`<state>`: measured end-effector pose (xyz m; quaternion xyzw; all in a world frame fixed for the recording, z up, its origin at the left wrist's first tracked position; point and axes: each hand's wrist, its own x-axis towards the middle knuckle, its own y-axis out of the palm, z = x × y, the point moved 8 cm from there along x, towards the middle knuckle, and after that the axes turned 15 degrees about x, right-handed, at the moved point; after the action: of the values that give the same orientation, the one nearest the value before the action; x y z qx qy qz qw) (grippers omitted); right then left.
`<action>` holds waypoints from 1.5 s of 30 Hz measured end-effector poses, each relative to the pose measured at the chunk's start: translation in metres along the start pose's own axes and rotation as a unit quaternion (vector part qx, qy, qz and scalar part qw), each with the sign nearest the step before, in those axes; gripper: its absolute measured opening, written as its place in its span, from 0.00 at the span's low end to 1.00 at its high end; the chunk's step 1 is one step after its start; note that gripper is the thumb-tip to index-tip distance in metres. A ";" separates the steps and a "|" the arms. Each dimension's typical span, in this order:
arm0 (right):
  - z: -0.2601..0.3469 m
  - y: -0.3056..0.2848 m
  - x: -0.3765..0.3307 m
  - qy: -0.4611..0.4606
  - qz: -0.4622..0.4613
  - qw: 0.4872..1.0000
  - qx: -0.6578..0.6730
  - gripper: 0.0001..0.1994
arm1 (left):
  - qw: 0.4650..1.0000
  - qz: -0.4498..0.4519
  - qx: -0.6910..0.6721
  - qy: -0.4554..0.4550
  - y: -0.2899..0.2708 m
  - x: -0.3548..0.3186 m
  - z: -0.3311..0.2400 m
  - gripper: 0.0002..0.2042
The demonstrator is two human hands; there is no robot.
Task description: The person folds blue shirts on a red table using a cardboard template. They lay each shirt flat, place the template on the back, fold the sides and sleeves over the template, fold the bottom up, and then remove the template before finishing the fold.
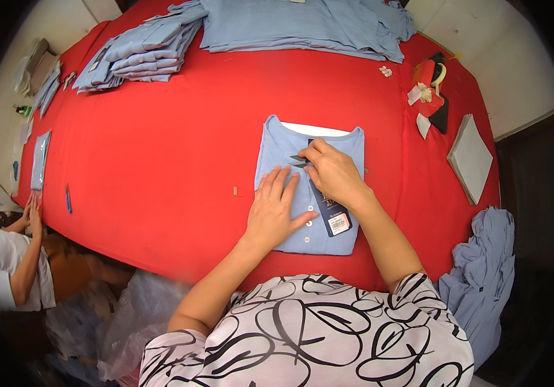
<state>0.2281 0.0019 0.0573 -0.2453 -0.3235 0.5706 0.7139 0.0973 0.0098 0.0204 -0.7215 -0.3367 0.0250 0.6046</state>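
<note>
A light blue shirt (283, 145) lies folded in front of me, with white card showing at its neck and a few buttons down the front. My left hand (275, 206) rests flat on it, fingers spread. Over the upper chest, my right hand (333, 169) is closed on small thread snips (299, 160), whose two dark pointed blades stick out to the left. A navy hang tag (330, 205) with a white label hangs below that hand, partly covered by it. The fingers hide the rest of the snips.
Folded shirts (148, 55) are stacked at the far left, beside a wide pile of blue garments (290, 26). White boards (470, 158), a tape roll (441, 76) and crumpled blue cloth (480, 277) are on the right. Another person (15, 261) handles a bagged shirt (40, 161) at left.
</note>
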 end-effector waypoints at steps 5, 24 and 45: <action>-0.002 0.007 0.002 -0.021 0.003 1.000 -0.009 0.11 | 1.000 0.005 -0.002 -0.004 0.000 -0.001 0.002 0.39; -0.006 0.008 0.006 -0.008 0.006 1.000 0.005 0.10 | 1.000 0.000 -0.009 -0.007 -0.002 0.000 0.002 0.39; -0.062 -0.043 -0.030 0.159 -0.024 0.983 0.084 0.13 | 0.999 0.019 -0.021 0.037 -0.012 -0.006 -0.017 0.34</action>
<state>0.2980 -0.0361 0.0409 -0.2641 -0.1624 0.5319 0.7880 0.0949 -0.0074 0.0331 -0.7410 -0.3010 0.0030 0.6002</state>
